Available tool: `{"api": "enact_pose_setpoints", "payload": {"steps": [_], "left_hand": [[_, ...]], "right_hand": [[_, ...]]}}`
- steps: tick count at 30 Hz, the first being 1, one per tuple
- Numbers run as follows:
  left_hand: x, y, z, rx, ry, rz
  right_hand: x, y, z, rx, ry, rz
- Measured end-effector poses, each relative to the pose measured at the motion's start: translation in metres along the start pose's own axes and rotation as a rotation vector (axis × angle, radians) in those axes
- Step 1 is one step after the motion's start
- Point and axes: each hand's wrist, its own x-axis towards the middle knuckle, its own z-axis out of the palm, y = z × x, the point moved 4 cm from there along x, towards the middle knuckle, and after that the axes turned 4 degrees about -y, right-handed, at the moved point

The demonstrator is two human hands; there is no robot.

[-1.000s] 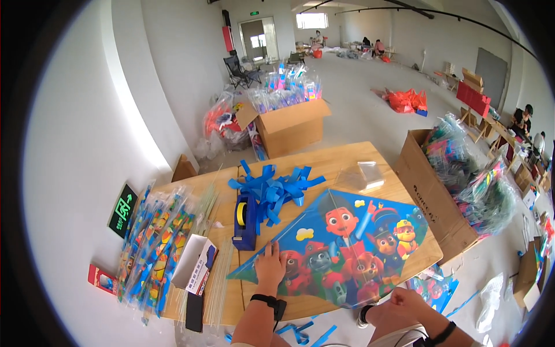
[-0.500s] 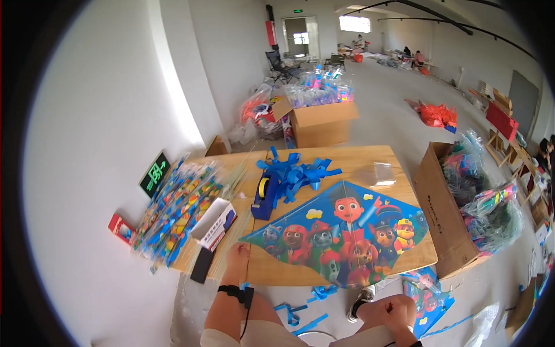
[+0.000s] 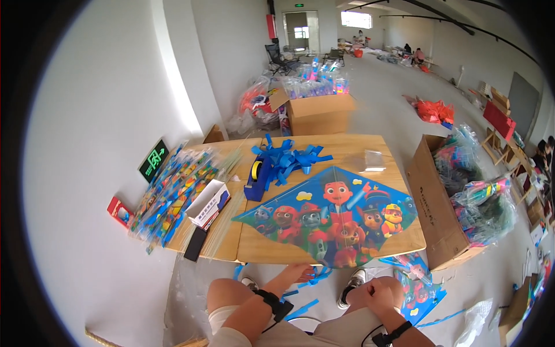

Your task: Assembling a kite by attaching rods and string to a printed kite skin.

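My left hand (image 3: 296, 272), fingers loose, reaches under the blue cartoon-printed plastic kite (image 3: 332, 215): light, floppy, best held by its spine. My right hand (image 3: 373, 292) rests curled, empty.

L hand (image 3: 296, 272) at kite (image 3: 332, 217) edge, table (image 3: 347, 151).

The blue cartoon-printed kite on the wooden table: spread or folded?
Spread: the blue cartoon-printed kite lies flat, its whole diamond shape showing on the wooden table.

A wooden table (image 3: 352, 151) bears a kite (image 3: 332, 217), blue ribbons (image 3: 292, 159) and a tape dispenser (image 3: 256, 179).
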Motion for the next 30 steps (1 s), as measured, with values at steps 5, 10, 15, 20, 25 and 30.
{"api": "enact_pose_setpoints", "payload": {"steps": [5,10,15,20,25,30], "left_hand": [[0.017,-0.008,0.036,-0.486,-0.023,-0.018],[0.030,-0.026,0.048,-0.376,0.125,0.035],[0.044,-0.032,0.067,-0.594,0.156,-0.042],[0.053,-0.013,0.072,-0.628,0.105,0.099],[0.072,0.014,0.027,-0.887,0.170,0.304],[0.067,0.045,-0.029,-0.857,0.552,0.446]], "right_hand": [[-0.005,-0.004,0.002,0.002,-0.026,-0.047],[-0.006,0.000,0.007,0.009,-0.109,-0.068],[-0.004,-0.006,0.004,-0.016,-0.143,-0.057],[0.001,-0.008,0.002,-0.077,-0.158,-0.076],[-0.002,-0.007,0.008,-0.024,-0.137,-0.132],[-0.006,-0.008,-0.004,-0.037,-0.148,-0.070]]}}
